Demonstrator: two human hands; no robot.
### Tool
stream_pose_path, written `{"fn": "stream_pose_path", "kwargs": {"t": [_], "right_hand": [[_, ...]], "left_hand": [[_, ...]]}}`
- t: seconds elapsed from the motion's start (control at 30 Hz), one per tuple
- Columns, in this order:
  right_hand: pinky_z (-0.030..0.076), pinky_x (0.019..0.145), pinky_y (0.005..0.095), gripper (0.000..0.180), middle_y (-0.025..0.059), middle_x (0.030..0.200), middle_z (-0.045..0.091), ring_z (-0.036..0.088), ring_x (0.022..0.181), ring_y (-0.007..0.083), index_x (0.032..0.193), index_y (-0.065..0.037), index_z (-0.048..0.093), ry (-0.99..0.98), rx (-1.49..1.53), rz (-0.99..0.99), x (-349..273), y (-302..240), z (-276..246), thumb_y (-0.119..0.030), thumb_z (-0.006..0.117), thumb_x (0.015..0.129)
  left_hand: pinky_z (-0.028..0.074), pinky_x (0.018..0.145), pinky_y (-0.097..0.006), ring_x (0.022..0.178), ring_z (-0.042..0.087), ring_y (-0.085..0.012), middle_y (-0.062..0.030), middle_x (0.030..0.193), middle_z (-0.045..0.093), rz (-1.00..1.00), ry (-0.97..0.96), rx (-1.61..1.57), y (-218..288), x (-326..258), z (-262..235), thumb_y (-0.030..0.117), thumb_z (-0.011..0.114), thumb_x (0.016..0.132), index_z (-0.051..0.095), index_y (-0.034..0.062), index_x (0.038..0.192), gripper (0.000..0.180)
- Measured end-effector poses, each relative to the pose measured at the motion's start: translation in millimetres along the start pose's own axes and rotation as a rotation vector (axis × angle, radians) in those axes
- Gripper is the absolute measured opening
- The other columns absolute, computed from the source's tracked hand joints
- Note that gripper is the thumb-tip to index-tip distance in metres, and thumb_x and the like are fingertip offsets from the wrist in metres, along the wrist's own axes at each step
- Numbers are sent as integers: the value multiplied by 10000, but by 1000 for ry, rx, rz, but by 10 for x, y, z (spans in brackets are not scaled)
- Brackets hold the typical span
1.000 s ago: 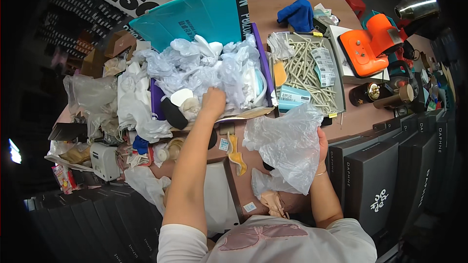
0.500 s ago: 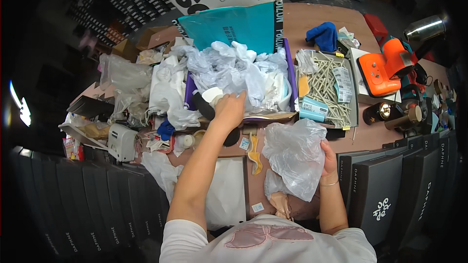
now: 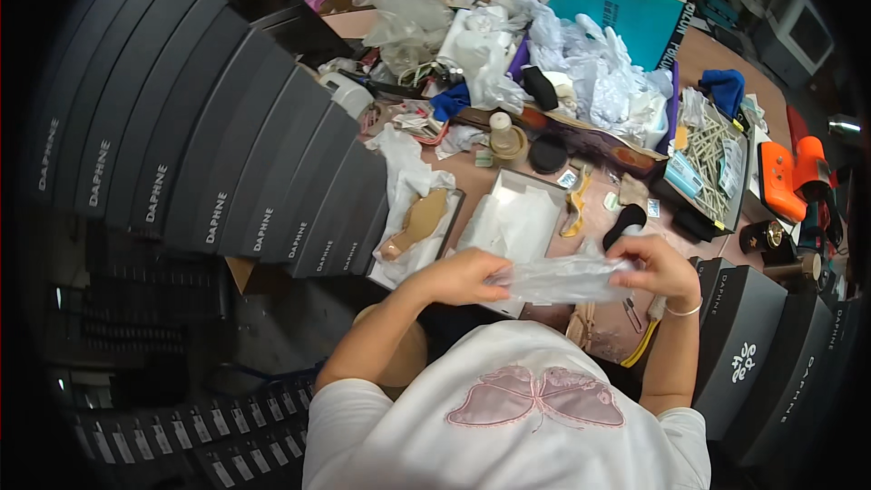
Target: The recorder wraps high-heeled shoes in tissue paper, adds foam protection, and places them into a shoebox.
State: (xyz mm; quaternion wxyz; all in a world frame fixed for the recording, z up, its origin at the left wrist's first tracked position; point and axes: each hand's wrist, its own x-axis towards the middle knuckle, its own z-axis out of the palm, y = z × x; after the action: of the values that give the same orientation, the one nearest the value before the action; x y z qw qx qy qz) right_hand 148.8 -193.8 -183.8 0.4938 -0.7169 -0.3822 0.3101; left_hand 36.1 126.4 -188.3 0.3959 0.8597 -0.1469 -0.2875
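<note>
A clear crumpled plastic bag [image 3: 561,279] is stretched flat between both hands in front of my chest. My left hand [image 3: 466,274] grips its left end and my right hand [image 3: 655,269] grips its right end. Just beyond the bag lies an open white box [image 3: 514,218] lined with white tissue. Left of that box a beige shoe insole [image 3: 415,222] rests on white paper. A black oval piece [image 3: 624,223] lies close to my right hand.
A heap of clear plastic bags [image 3: 590,73] fills a purple-edged box at the back, with a teal board [image 3: 628,9] behind it. A tray of pale sticks [image 3: 712,159] and an orange tool [image 3: 780,180] stand right. Stacked dark boxes [image 3: 227,154] line the left; more [image 3: 753,345] stand right.
My left hand has come back from the heap of bags and taken the bag's other end. The bag, held up bunched before, is now pulled flat. The view has swung left.
</note>
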Motion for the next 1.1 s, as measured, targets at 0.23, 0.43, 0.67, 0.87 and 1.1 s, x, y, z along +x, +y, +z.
{"fn": "stream_pose_path", "kwargs": {"t": [0.23, 0.43, 0.67, 0.87, 1.1], "right_hand": [[472, 682, 324, 211, 79, 739, 588, 586, 690, 222, 839, -3, 641, 253, -349, 20, -17, 951, 596, -71, 719, 655], [484, 644, 258, 183, 39, 858, 642, 592, 721, 108, 927, 7, 604, 450, 592, 373, 265, 1260, 636, -24, 694, 770], [504, 674, 266, 272, 72, 887, 651, 613, 742, 139, 985, 25, 602, 626, 462, 567, 498, 1819, 794, -86, 732, 773], [493, 815, 301, 429, 88, 1056, 627, 609, 895, 171, 1158, 29, 565, 455, 745, 602, 392, 1666, 865, -90, 730, 780], [492, 758, 257, 250, 24, 938, 656, 602, 825, 116, 1044, 5, 636, 471, 555, 626, 219, 1772, 934, -34, 689, 803]], "left_hand": [[470, 681, -412, 764, 616, -369, -188, 797, 637, -427, 519, 55, -891, -1094, 679, 231, 699, 759, 627, 12, 851, 248], [505, 725, -335, 804, 634, -220, -115, 881, 649, -317, 893, -1035, -1740, -1343, 1065, 120, 643, 818, 609, 21, 940, 161], [485, 886, -351, 1015, 591, -201, -94, 1105, 606, -305, 898, -1608, -2159, -1088, 1322, 63, 614, 862, 532, 6, 1161, 316], [433, 978, -373, 1162, 522, -218, -94, 1248, 546, -292, 770, -1660, -1986, -1161, 1637, 94, 641, 865, 464, 17, 1290, 467], [455, 919, -334, 1062, 568, -175, -72, 1162, 594, -390, 742, -1305, -1882, -1272, 1851, 111, 618, 878, 532, 19, 1219, 364]]}}
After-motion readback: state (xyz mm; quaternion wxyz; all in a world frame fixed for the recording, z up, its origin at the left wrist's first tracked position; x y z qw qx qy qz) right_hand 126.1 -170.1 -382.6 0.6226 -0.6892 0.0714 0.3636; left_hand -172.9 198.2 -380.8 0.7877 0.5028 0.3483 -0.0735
